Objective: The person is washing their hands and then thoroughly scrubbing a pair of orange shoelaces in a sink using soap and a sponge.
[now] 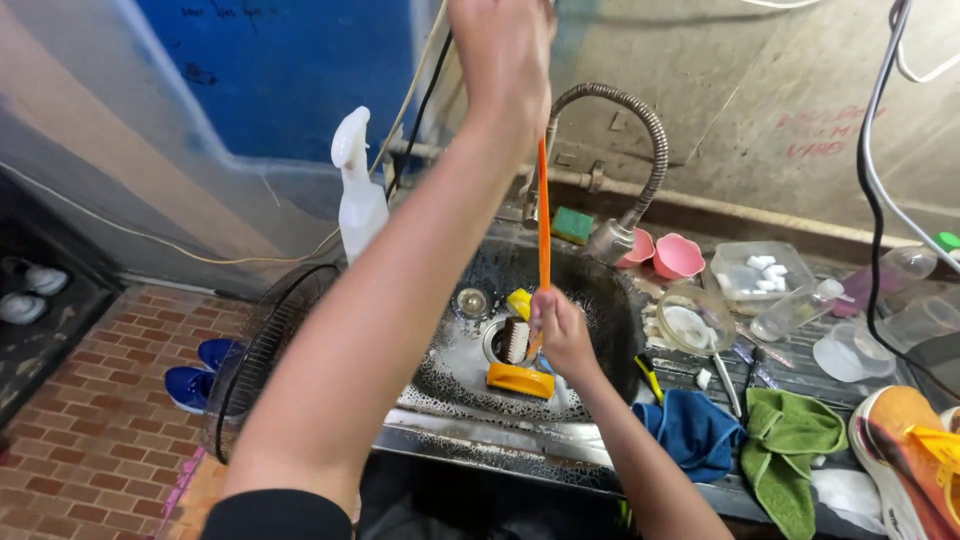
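My left hand is raised at the top of the view, closed around the upper end of a long orange broom handle. My right hand grips the same handle low down, over the metal sink. The handle ends in a yellow-orange brush head that rests in the sink basin near the drain. A small scrub brush with pale bristles lies beside it, and a yellow sponge lies just behind.
A flexible metal faucet arches over the sink. A white spray bottle stands left of it. Pink bowls, clear containers, bottles, a blue cloth, a green cloth and an orange shoe crowd the counter at right. A black fan grille leans at left.
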